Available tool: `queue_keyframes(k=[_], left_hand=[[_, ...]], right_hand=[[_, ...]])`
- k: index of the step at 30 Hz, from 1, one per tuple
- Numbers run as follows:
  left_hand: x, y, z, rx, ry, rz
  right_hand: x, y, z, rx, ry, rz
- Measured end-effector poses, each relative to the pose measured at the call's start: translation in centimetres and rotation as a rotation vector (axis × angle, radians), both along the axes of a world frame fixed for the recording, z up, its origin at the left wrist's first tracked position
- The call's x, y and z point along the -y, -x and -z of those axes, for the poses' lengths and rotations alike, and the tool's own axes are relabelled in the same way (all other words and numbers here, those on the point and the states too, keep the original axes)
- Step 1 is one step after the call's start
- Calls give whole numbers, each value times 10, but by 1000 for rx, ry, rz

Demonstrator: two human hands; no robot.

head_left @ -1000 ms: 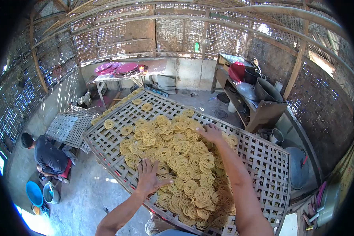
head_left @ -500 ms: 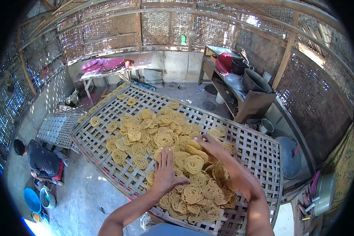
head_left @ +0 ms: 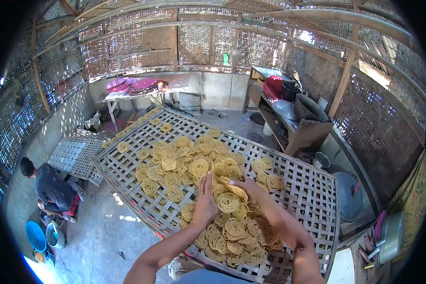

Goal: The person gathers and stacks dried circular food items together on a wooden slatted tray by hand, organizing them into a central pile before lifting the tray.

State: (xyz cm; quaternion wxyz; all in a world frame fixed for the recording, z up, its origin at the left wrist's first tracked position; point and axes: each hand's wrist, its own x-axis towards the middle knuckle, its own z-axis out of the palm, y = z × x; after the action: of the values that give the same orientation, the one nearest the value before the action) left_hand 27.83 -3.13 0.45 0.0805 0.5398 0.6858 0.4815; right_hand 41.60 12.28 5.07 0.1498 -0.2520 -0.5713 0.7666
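Pale yellow noodle nests (head_left: 199, 166), round and lacy, lie heaped on a woven bamboo tray (head_left: 312, 203). My left hand (head_left: 204, 206) is against the left side of the heap, its fingers stretched forward and flat. Opposite it, my right hand (head_left: 252, 188) grips some tilted nests (head_left: 233, 187) at their right edge, with thumb and fingers around them; part of its grasp is hidden. Between the hands and my body is a denser mound of nests (head_left: 234, 229). A few single nests (head_left: 123, 146) lie apart towards the tray's far left side.
A person (head_left: 57, 189) crouches at the left beside a blue basin (head_left: 36, 235) and a bucket (head_left: 56, 235). Behind the tray stand a table (head_left: 175, 85) with pink items and a wooden shelf (head_left: 307, 130) holding pots. A large round lid (head_left: 348, 196) leans at the right.
My hands have come closer together around the middle of the heap. Nests by my right hand have been lifted and tilted. The whole view has shifted slightly.
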Motion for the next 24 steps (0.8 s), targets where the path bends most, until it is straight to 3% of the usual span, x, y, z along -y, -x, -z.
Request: queue_keyframes(k=[3,7,10,14,15,19,24], left_hand=[[-4,0,-6,68,4,34],[-9,-7,-44,210,-151,129],[-33,-3,-30,567,-395,324],[-33,19,-13,783,-303,368],[-35,25,-8,659,-205,194],[-10,41,-5,450,-145,66],[9,61,13,493,-68,34]], right_hand=[[-10,-2,13,156,-251,150],[-2,-9,-40,24,-429,130],[12,-21,-88,21,-716,68],[38,-34,-85,82,-1316,98],[40,-37,-68,57,-1346,96],[53,-51,-34,51,-1360,33],[45,-85,-24,-48,-1176,164]])
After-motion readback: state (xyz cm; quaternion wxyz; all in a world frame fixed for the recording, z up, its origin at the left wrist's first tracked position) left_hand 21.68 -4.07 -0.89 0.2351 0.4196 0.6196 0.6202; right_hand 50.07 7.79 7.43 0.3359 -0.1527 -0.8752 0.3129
